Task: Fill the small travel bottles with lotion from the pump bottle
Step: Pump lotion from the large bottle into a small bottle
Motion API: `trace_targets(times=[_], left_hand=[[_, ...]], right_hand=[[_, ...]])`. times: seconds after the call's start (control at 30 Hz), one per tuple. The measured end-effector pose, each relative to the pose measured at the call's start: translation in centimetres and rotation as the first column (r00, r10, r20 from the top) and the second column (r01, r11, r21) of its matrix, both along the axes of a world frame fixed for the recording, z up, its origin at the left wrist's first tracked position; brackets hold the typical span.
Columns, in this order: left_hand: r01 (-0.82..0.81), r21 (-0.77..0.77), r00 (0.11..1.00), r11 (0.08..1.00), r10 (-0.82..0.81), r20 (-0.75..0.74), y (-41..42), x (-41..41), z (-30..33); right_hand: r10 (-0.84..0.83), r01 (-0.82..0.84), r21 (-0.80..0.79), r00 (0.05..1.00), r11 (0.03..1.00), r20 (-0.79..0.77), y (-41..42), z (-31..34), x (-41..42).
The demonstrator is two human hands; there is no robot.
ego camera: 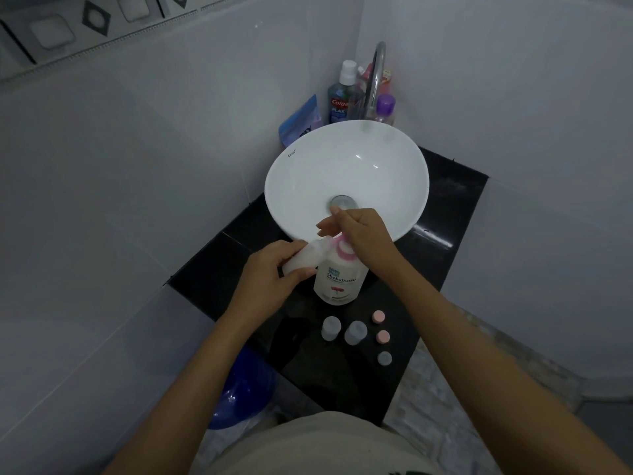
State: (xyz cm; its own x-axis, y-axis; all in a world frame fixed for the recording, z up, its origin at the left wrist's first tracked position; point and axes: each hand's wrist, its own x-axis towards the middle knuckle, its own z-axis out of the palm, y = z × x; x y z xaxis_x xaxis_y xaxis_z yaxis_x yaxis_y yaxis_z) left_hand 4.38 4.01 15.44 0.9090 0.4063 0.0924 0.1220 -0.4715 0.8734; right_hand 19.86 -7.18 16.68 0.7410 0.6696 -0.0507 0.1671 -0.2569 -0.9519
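Two hands work before the white basin [301, 186]. The right hand [364, 236] presses the Shokubutsu pump bottle [337, 277]: heavy, stable. The left hand [274, 274] grips a tilted travel bottle [305, 257] at the nozzle; light, probably squeezable, best held mid-body.

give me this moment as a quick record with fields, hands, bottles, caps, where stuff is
left hand: holds a small travel bottle, tilted, mouth toward the pump spout
right hand: on the pink pump head of the pump bottle
pump bottle: upright on the black counter, in front of the white sink
waiting bottles: two, uncapped, standing
loose caps: two pink, one grey
behind sink: faucet, mouthwash bottle
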Motion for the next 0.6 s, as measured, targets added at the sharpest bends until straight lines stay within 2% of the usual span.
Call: trace_targets(times=[0.3,0.6], left_hand=[[-0.038,-0.035,0.998,0.999,0.04,0.054,0.1,-1.0,-0.2],[-0.021,0.005,1.0,1.0,0.021,0.022,-0.3,-0.2,-0.5]], right_hand=[[-0.016,0.016,-0.004,1.0,1.0,0.004,0.1,-0.1,0.0],[-0.036,0.036,-0.013,0.999,0.999,-0.002,0.1,0.2,-0.3]])
